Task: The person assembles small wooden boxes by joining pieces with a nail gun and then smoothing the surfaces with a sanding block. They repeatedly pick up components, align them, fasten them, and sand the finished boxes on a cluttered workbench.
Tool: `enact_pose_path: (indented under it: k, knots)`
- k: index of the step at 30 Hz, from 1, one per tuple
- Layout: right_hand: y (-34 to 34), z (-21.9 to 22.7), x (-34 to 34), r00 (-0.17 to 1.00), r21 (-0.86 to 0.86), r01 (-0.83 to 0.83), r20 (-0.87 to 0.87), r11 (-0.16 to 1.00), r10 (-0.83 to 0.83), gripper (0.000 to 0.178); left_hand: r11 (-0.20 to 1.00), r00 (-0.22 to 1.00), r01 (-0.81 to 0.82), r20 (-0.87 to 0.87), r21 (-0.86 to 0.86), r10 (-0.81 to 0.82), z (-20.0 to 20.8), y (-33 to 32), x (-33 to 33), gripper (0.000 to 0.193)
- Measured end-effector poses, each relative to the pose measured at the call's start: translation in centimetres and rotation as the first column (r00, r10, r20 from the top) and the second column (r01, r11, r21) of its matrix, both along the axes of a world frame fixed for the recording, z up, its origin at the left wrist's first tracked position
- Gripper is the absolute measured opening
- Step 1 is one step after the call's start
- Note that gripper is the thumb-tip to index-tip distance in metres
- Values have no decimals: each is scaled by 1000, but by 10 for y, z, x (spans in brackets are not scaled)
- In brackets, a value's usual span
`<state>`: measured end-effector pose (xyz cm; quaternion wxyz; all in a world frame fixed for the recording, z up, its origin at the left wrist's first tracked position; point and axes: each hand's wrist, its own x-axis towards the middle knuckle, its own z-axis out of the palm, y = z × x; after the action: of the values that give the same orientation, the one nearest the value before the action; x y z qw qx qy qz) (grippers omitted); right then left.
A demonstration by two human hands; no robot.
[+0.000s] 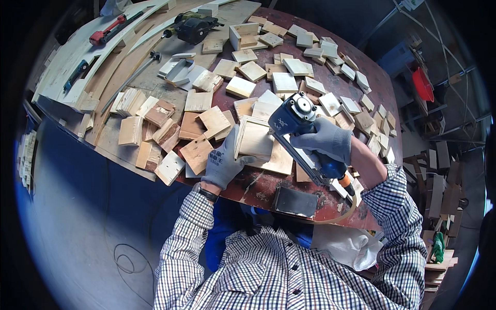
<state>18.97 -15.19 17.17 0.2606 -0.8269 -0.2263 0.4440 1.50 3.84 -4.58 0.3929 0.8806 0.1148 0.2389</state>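
Note:
My left hand, in a grey work glove, grips a small assembly of pale wooden boards near the table's front edge. Its thumb lies along the near side. Closed around the handle of a blue pneumatic nail gun is my gloved right hand. The gun's nose meets, or nearly meets, the right side of the wood; exact contact is hard to see. From the handle's orange-collared end, an air hose curves toward me. Another flat wooden board lies under the assembly.
Many loose wooden blocks cover the dark red table. A flat black case sits at the front edge. Further left are a metal bar clamp, a black-and-green power tool and a red tool. A cable coils on the floor.

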Motion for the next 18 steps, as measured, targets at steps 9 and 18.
enact_pose_path:
  k: [9, 18]
  knots:
    - [0, -5, 3, 1000, 4, -19, -10, 1000, 19, 32, 999, 999, 10, -33, 48, -9, -4, 2, -2, 105]
    - [3, 4, -4, 1000, -14, -10, -21, 1000, 10, 29, 999, 999, 15, -39, 30, -14, 6, 0, -5, 103]
